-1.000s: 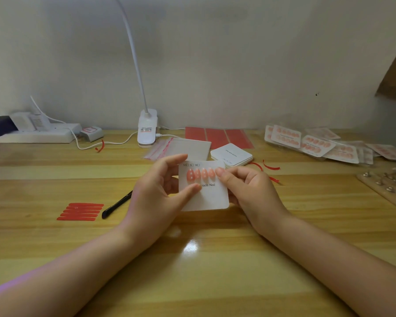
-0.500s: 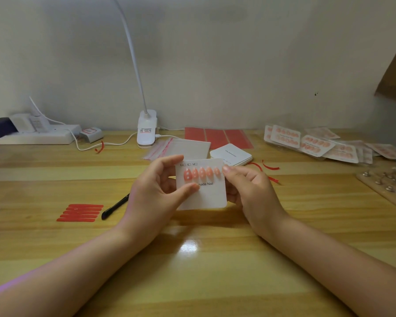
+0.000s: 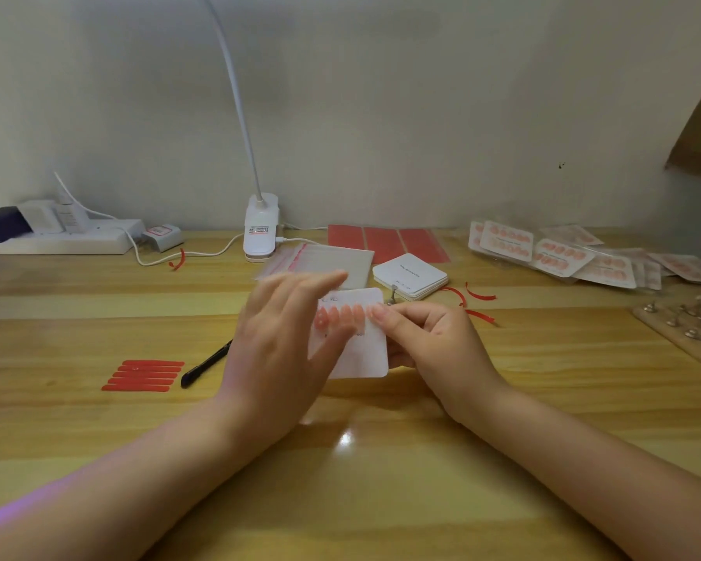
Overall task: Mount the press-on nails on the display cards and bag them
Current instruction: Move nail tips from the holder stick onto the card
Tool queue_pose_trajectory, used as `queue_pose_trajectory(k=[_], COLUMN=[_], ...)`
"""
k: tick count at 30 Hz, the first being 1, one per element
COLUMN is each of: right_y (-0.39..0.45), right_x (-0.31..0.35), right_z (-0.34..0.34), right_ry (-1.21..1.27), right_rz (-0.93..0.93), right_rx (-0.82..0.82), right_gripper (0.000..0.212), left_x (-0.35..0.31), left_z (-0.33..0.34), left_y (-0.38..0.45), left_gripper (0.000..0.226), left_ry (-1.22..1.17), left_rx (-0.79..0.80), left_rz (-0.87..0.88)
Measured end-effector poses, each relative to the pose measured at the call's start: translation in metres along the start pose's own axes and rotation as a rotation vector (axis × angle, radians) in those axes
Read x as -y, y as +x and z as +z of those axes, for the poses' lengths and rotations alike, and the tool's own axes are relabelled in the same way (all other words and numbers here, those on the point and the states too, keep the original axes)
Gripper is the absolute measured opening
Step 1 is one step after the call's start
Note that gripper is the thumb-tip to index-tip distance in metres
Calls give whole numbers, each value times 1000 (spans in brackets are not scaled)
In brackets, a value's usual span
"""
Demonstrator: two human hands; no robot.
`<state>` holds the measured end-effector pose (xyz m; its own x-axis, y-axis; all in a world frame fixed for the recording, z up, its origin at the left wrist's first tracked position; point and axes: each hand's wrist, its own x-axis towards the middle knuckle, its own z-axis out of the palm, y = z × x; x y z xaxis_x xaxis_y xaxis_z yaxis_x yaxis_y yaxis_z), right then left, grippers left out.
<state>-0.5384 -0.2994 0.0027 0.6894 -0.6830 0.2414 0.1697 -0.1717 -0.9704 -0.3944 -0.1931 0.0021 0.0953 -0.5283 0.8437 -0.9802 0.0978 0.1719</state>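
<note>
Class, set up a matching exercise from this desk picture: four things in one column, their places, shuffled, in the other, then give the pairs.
Things:
1. pen
2. lamp base
3. bagged nail cards
4. power strip

Places:
A. far left, by the wall
B. far right of the desk
C. back centre, by the wall
D. just left of the left hand

Pairs: 1-D, 2-C, 3-B, 4-A

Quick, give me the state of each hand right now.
Left hand: open, blurred, fingers spread in front of the display card, gripping nothing.
Right hand: holding the display card, pinching its right edge.
</note>
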Motion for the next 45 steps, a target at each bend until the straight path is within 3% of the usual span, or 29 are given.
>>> queue_pose_trajectory(k=[5, 18, 33, 37, 40, 42, 45], right_y=[-4, -4, -3, 0, 2, 4, 4], right_x=[1, 0, 0, -2, -3, -4, -4], right_z=[4, 5, 5, 2, 0, 0, 0], right_ry=[-105, -118, -39, -7, 36, 65, 89], right_rz=[-76, -91, -48, -16, 20, 39, 56], right_rx=[121, 134, 104, 55, 24, 8, -5], right_gripper=[33, 27, 29, 28, 26, 26, 24], left_x=[-6, -7, -7, -9, -7, -4, -2], left_z=[-3, -4, -6, -5, -3, -3, -3], left_y=[0, -1, 1, -1, 0, 1, 2], left_gripper=[38, 32, 31, 38, 42, 48, 52], left_ry=[-15, -108, -105, -283, -277, -275, -468], left_rx=[20, 36, 39, 19, -41, -17, 87], left_rz=[126, -16, 23, -67, -164, -306, -557])
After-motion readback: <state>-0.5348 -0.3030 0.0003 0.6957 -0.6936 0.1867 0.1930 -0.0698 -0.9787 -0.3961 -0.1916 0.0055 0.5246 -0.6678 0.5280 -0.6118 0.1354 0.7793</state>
